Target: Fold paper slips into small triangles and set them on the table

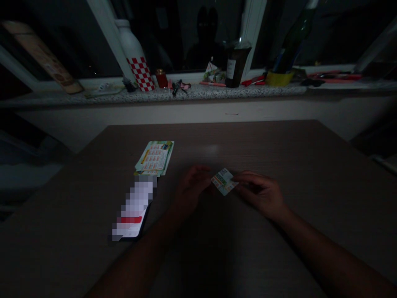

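A small folded printed paper (224,182), pale green with coloured print, is held over the middle of the table in a diamond position. My right hand (263,192) pinches its right corner between thumb and fingers. At the opposite corner, my left hand (194,186) closes its thumb and fingertips on the paper's edge; the dim light blurs the exact contact. Left of my hands lies a stack of printed leaflets (155,156) in similar colours, with rows of small grids. Just in front of the stack is a phone (135,207) with its screen lit and partly pixelated.
The brown table (279,145) reaches a wall under a window. On the speckled sill (198,94) stand a red-and-white checked bottle (138,62), a small red jar (161,78), a dark bag (235,66), a green bottle (291,43) in a yellow holder, and pens.
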Tool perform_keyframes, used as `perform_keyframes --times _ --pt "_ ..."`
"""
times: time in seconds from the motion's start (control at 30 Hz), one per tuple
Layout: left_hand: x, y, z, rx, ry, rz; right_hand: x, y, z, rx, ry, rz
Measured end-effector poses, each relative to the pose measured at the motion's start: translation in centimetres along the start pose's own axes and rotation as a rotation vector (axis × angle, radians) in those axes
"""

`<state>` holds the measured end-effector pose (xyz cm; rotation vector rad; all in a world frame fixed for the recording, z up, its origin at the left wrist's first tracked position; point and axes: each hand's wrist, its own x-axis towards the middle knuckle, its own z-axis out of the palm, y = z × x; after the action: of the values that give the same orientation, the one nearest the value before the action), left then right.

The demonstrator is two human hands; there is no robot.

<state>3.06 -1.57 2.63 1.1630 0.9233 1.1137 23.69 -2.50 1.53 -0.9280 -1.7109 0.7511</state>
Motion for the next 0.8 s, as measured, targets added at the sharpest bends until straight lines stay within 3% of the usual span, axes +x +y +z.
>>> perform_keyframes --times 0.13,0.33,0.57,0.8 --pt "-0.5 0.3 -0.1 0.212 -0.041 0.159 -0.2 0.0 0.0 0.084 0.022 0.052" --pt "-0.6 0.4 -0.4 0.425 -0.017 0.201 0.0 -0.7 0.0 0.127 0.029 0.089" --pt "-0.4 0.5 -0.4 0.389 -0.017 0.234 0.2 -0.9 0.1 0.131 0.095 0.103" --pt "-0.5 0.6 0.2 0.361 0.039 0.218 0.1 -1.0 0.9 0.2 0.152 0.26"
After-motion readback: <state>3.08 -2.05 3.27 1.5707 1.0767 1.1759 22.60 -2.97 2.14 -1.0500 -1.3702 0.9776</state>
